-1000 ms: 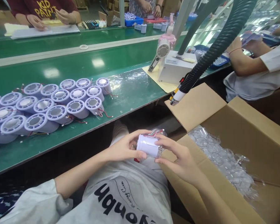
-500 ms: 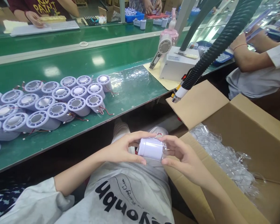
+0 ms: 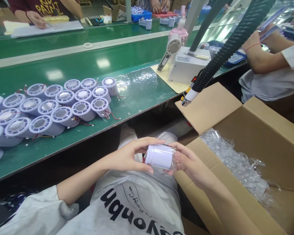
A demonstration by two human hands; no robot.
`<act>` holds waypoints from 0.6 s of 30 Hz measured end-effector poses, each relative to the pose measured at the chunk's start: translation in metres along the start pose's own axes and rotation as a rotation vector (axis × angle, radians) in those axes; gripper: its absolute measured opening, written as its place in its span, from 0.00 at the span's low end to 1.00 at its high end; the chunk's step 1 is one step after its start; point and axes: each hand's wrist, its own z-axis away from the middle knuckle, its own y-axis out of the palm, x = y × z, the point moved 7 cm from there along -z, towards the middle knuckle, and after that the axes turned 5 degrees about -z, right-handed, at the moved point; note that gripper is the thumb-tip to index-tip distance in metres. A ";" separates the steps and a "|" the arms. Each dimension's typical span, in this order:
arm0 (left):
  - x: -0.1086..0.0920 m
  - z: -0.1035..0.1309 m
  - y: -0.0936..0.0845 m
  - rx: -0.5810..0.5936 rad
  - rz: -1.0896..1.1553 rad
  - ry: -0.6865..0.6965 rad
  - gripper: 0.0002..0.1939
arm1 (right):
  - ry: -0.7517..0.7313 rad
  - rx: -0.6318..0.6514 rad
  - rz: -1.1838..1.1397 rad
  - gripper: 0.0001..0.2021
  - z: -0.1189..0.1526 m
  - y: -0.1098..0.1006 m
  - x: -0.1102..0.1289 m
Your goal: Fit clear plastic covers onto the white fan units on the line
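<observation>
left hand (image 3: 127, 156): fingers curled round the white cylinder (image 3: 159, 156), thumb under, index over the top; it grips the closed end
right hand (image 3: 188, 161): fingers pinch the clear cap (image 3: 172, 158) at the cylinder's other end, thumb on the upper rim
cylinder place: held over the lap, below the near edge of the green bench (image 3: 137, 94), just left of the cardboard box (image 3: 257, 137)
wires: red leads (image 3: 144, 160) barely show by the left palm, can't tell where they run
step in hand, my read: cap seating onto the cylinder end. Keep both axes in line, push square, keep the leads clear of the joint, don't squeeze the clear part hard
box: flaps open, full of clear caps (image 3: 237, 166) in loose plastic
bench, left part: cluster of finished fan units (image 3: 51, 106) lying touching, grilles up, red leads trailing toward the near edge
bench, right end: white machine (image 3: 186, 67) on a yellow mat, pink handheld fan (image 3: 172, 49) leaning on it
hose: black ribbed hose (image 3: 225, 49) hangs over the box, nozzle near the flap
room: a co-worker's arm (image 3: 262, 60) at right, other people's hands at the far edge
</observation>
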 end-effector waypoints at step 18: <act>0.000 0.008 0.002 -0.075 -0.040 -0.087 0.32 | -0.012 -0.002 0.090 0.35 -0.003 0.006 -0.015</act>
